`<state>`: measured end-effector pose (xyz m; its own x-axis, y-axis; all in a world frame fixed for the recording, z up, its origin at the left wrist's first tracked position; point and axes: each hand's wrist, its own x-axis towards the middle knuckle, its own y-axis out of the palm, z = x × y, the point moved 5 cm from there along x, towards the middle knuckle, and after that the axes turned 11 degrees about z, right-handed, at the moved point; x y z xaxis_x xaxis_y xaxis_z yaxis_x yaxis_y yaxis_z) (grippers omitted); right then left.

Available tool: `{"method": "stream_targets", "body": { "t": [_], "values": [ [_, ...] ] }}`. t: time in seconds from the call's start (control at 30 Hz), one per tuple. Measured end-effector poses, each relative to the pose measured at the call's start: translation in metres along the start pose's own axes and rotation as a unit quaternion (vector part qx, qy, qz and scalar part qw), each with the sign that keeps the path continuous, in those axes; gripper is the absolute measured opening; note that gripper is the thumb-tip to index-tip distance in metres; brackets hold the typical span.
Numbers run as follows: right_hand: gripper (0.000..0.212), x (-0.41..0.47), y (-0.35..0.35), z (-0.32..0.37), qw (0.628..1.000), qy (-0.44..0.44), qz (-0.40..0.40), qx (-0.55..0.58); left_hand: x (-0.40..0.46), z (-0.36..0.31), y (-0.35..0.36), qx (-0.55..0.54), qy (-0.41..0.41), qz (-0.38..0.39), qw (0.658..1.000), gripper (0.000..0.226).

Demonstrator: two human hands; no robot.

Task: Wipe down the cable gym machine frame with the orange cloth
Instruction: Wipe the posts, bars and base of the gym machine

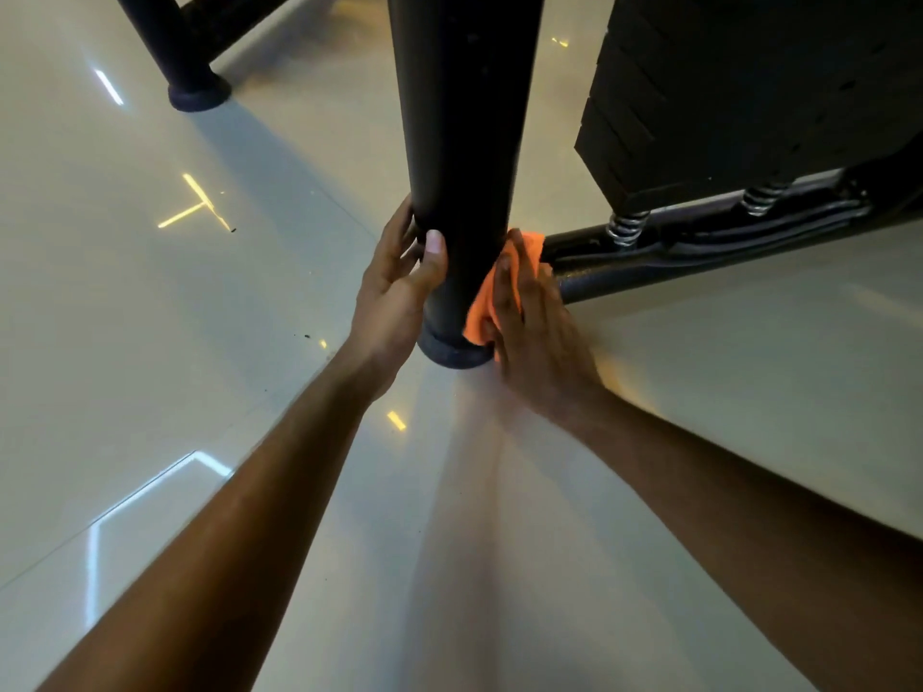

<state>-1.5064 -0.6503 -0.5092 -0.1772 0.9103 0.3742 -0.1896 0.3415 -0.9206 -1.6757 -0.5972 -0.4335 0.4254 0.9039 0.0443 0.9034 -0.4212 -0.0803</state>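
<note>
Both my hands are low on the black upright post (464, 142) of the cable machine frame. My left hand (399, 287) wraps the post's left side, thumb laid up the front and fingers curled round behind, gripping it. My right hand (534, 317) lies with straight fingers flat against the orange cloth (482, 302), pressing it onto the right side of the post, just above the round foot (452, 352) where the post meets the floor.

Biggest around me is the pale glossy floor (150, 342), with streaks of light reflected in it. To the right, the dark weight stack (724, 92) rises, sitting on two coiled springs (624, 227). Beneath it a black base bar (699, 252) runs from the post off to the right, touching the cloth's upper edge near my fingertips. At upper left, well apart from my hands, stands a second black leg (165, 42) on its own round foot (199, 94).
</note>
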Motion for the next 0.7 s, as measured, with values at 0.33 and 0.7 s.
{"method": "stream_targets", "body": {
  "t": [0.33,0.7],
  "values": [
    [0.072,0.023,-0.019,-0.007,0.988,0.083,0.011,0.131,-0.001,0.016,0.016,0.010,-0.005,-0.037,0.999,0.061],
    [0.065,0.021,-0.005,-0.001,0.985,0.160,-0.014,0.070,0.005,0.026,0.017,0.012,0.012,-0.033,0.999,0.058]
  ]
}}
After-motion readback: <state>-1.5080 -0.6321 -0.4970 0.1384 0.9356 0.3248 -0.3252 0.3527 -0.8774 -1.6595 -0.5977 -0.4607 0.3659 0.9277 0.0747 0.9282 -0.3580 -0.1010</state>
